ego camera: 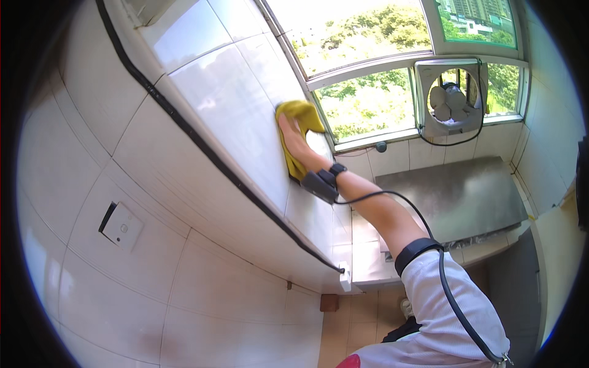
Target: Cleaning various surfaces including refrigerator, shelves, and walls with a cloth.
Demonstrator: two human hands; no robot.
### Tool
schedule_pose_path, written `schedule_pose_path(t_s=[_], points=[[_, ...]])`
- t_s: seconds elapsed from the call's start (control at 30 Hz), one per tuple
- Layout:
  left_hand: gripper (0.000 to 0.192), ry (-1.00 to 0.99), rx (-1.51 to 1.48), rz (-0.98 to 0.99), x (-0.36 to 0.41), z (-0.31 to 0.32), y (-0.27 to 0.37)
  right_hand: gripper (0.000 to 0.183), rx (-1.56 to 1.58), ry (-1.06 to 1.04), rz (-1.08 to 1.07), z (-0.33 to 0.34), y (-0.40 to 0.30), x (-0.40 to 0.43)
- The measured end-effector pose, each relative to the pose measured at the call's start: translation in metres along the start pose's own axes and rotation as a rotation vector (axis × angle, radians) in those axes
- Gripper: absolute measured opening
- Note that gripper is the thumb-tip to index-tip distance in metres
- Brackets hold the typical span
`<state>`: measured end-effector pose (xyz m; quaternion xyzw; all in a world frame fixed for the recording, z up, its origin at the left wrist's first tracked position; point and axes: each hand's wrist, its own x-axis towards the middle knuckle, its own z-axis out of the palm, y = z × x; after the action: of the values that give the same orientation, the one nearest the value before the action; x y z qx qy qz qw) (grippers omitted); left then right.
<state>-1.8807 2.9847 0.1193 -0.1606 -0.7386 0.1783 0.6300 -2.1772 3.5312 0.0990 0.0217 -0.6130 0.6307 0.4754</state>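
Note:
My right hand [294,140] lies on a yellow cloth [303,115] and presses it against the white tiled wall [239,119], close to the window frame. Part of the cloth sticks out past the fingers and some hangs below the palm. A dark device is strapped at the right wrist, with a black cable running up the arm to a band at the sleeve. My left hand is out of view.
An exhaust fan [451,99] is mounted in the window, its cable looped around it. Below stands a metal-topped counter [451,198]. A black cable [202,142] runs along the wall's edge. A wall switch [123,227] is at the left, and a small brown block [329,302] is near the floor.

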Motion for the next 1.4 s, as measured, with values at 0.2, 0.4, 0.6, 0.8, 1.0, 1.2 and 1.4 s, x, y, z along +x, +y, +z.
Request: schedule_pose_path(t_s=[0.2,0.4,0.6,0.8,1.0,1.2,1.4], points=[[0.036,0.145,-0.434,0.393,0.128,0.113,0.158,0.053,0.237,-0.077,0.281,0.01,-0.013,-0.056],[0.047,0.239,-0.673,0.425,0.234,0.15,0.255,0.057,0.105,-0.56,-0.414,0.026,-0.159,0.03],[0.036,0.234,-0.588,0.615,0.249,0.168,0.278,0.049,-0.235,-0.25,-0.497,0.048,-0.189,0.216],[0.039,0.169,-0.556,0.551,0.251,0.175,0.276,0.071,-0.089,-0.136,-0.071,0.026,-0.061,0.223],[0.049,-0.093,-0.448,0.547,0.252,0.155,0.264,0.066,0.029,-0.4,-0.381,0.054,-0.166,0.162],[0.06,-0.309,-0.372,0.631,0.259,0.138,0.271,0.052,-0.491,-0.208,-1.299,0.084,-0.247,0.295],[0.061,-0.326,-0.171,0.581,0.251,0.138,0.272,0.049,0.223,-0.237,-0.721,0.081,-0.169,0.349]])
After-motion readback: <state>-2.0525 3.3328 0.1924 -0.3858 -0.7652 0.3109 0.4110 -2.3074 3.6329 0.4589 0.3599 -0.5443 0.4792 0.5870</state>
